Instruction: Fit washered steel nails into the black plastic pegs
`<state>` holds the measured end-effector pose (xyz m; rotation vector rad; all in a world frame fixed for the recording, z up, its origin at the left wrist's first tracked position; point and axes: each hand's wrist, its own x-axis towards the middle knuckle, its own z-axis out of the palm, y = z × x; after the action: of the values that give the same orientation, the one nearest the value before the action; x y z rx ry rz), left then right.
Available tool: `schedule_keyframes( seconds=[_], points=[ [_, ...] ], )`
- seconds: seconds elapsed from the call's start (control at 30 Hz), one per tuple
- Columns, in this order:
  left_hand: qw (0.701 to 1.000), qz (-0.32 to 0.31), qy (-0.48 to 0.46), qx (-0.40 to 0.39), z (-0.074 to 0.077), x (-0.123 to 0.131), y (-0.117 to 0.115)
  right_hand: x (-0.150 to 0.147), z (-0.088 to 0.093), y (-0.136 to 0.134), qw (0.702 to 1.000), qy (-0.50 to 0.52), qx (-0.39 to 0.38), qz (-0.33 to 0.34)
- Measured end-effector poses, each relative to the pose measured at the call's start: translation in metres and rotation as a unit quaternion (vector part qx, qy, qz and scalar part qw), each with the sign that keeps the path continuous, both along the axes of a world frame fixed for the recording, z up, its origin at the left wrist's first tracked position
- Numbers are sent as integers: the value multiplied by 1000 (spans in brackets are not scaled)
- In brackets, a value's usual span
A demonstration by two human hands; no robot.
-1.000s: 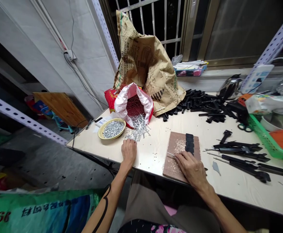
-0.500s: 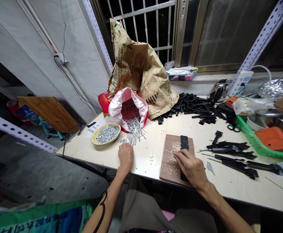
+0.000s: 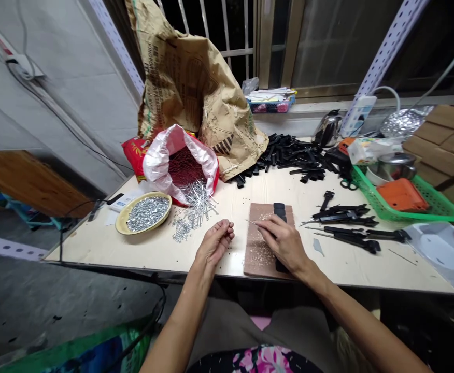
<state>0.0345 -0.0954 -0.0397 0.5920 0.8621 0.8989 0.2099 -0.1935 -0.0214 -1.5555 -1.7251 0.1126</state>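
A thin metal rod (image 3: 251,222) is pinched in my right hand (image 3: 283,242), its tip pointing left over a brown board (image 3: 255,248). Black flat pieces (image 3: 280,211) lie in a column along the board's right side, partly under that hand, and pale crumbs are scattered on the wood. My left hand (image 3: 216,242) is raised left of the board, fingers curled and pinched together; whatever they hold is too small to make out. Small metal bits (image 3: 182,228) lie on the table to its left, below long silver pins (image 3: 199,199) spilling from a white-lined red bag (image 3: 157,166).
A yellow dish (image 3: 122,220) of metal bits stands at the left. Behind are a large brown paper sack (image 3: 227,103) and a heap of black parts (image 3: 289,153). Black tools (image 3: 347,233), a green basket (image 3: 440,199) and a white tray (image 3: 433,248) occupy the right.
My left hand has left the small metal bits, moved right and turned up with its fingers pinched. My right hand still holds the rod over the board. The view has shifted.
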Motion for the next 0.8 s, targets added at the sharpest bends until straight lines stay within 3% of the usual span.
schedule_keyframes(
  seconds=[0.23, 0.57, 0.8],
  points=[
    [999, -14, -26, -16, 5, 31, -9, -1, 5, 2, 991, -115, -53, -42],
    [999, -35, 4, -3, 9, 59, -11, 15, 0, -4, 984, -146, -56, -87],
    [992, -39, 69, 98, 10, 68, -13, 15, -6, -7, 978, -159, -34, -129]
  ],
)
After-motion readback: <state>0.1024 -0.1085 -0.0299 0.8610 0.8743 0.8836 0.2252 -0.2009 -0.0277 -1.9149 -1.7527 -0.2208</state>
